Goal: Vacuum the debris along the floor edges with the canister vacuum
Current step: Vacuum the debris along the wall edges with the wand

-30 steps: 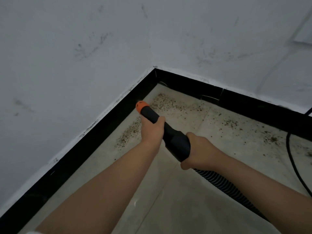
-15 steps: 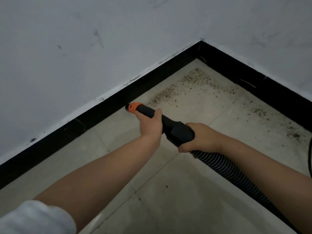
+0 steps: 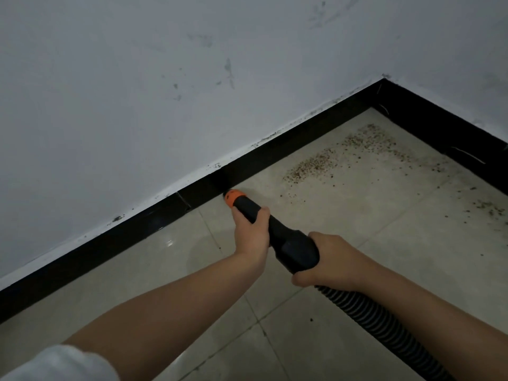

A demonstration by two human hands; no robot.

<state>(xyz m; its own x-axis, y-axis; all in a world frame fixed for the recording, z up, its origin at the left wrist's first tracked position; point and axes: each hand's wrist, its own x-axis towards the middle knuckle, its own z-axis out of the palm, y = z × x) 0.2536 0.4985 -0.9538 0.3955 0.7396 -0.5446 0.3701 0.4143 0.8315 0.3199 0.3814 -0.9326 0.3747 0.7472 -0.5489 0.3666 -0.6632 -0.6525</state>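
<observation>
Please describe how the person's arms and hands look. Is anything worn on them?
Both forearms are bare, and the left hand and right hand wear no gloves. No watch or ring shows. A white sleeve covers the left upper arm at the lower frame edge.

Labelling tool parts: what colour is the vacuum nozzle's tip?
Orange tip on a black nozzle; head view, the only one.

My left arm [image 3: 176, 306]: bare from wrist to above the elbow, no watch, band or ring on show. At its upper end, a pale white, soft cloth short sleeve [image 3: 55, 364], its edge rounded and loosely folded, in the lower left corner. My right arm [image 3: 428, 306]: bare along all that shows, no sleeve in sight. Both hands ungloved.
</observation>
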